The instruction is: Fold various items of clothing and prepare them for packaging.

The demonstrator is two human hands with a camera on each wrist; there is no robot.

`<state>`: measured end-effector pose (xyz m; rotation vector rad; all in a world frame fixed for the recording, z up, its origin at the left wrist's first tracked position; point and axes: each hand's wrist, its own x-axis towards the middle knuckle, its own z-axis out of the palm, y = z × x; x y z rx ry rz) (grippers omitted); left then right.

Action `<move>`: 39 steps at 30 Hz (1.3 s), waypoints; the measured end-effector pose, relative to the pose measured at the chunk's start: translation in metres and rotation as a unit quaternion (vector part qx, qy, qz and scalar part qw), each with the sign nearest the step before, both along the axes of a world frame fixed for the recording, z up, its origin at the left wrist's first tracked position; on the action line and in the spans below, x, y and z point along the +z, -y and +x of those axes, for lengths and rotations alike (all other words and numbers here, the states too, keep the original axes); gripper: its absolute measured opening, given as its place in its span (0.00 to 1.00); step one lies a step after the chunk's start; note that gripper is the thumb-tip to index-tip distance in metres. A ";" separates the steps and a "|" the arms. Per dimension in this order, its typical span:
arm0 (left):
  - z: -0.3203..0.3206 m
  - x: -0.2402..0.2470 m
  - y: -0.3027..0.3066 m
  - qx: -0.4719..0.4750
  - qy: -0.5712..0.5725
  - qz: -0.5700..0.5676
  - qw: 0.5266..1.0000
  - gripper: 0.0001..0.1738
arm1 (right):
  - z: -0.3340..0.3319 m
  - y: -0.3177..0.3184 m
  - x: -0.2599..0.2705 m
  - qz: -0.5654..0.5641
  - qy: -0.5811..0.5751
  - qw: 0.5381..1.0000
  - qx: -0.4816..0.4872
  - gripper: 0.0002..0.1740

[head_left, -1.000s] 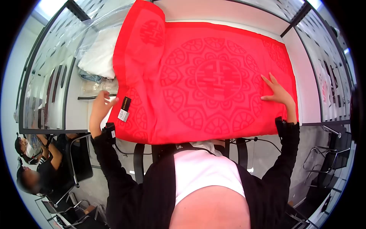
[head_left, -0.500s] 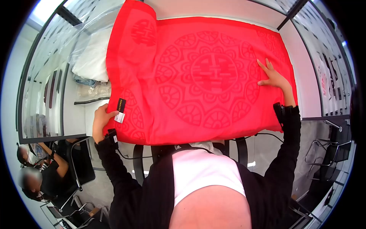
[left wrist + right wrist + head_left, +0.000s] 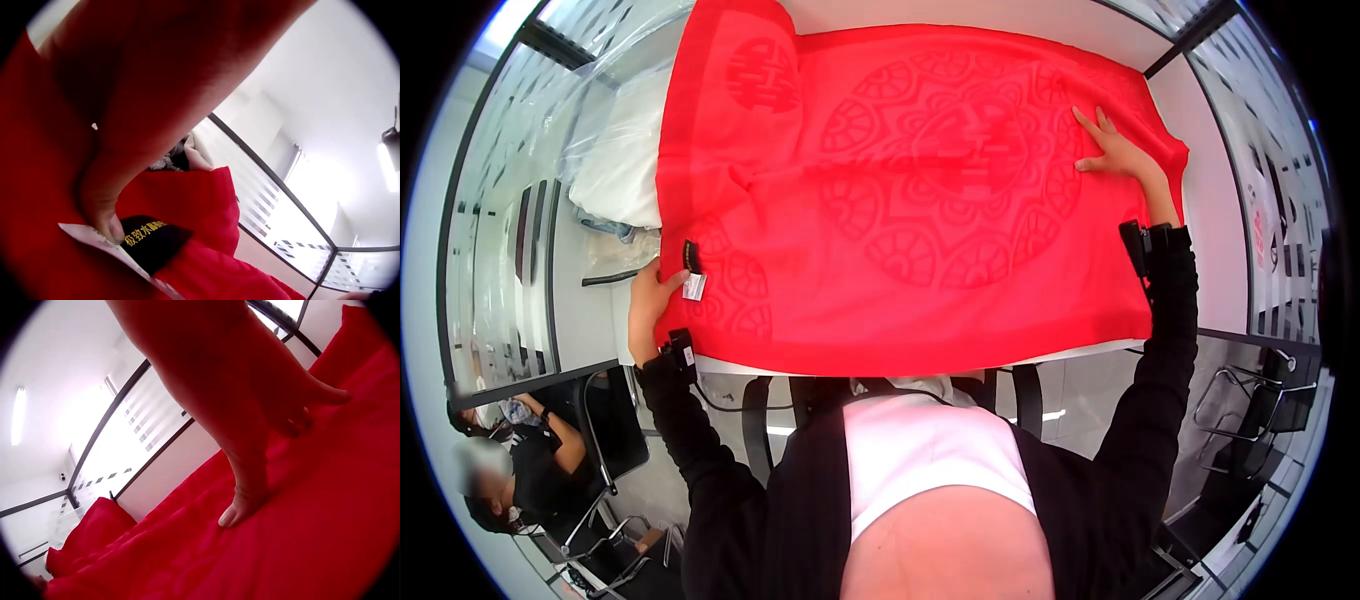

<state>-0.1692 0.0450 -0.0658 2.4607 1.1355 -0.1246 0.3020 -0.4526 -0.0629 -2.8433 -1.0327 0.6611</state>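
A large red cloth (image 3: 850, 290) with tone-on-tone round medallions lies spread over the table in the head view, its upper left part folded over. At its left edge my left hand (image 3: 648, 305) grips the cloth, thumb on top and the other fingers hidden beneath. The thumb presses beside a black label (image 3: 153, 247) with gold lettering and a white label (image 3: 112, 250). On the right part of the cloth rests my right hand (image 3: 1128, 160), fingers spread. In the right wrist view its thumb and fingertips touch the red surface.
White fabric in clear plastic (image 3: 615, 190) lies left of the cloth, with folded blue fabric (image 3: 605, 225) below it. Low partitions (image 3: 1215, 190) enclose the table's sides and back. Another person (image 3: 545, 455) sits at the lower left; chairs (image 3: 1265, 400) stand at right.
My left hand has come down onto the cloth's left edge and gripped it beside the labels. The long fold at left has flattened, and a white table edge now shows under the cloth's front.
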 end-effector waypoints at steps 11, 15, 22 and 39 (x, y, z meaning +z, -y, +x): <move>0.005 0.012 0.013 -0.029 0.048 -0.015 0.998 0.20 | 0.037 -0.006 0.004 0.068 -0.024 0.996 0.045 0.44; -0.004 0.010 0.017 0.004 0.081 -0.029 0.996 0.18 | 0.031 0.012 0.009 0.084 0.021 0.994 0.063 0.37; -0.027 0.033 0.068 -0.025 0.151 0.097 0.983 0.22 | -0.068 0.061 0.033 0.168 0.031 0.985 0.016 0.27; -0.035 0.015 0.107 0.200 0.090 0.071 0.973 0.30 | -0.192 0.161 -0.057 0.188 0.262 0.884 -0.339 0.33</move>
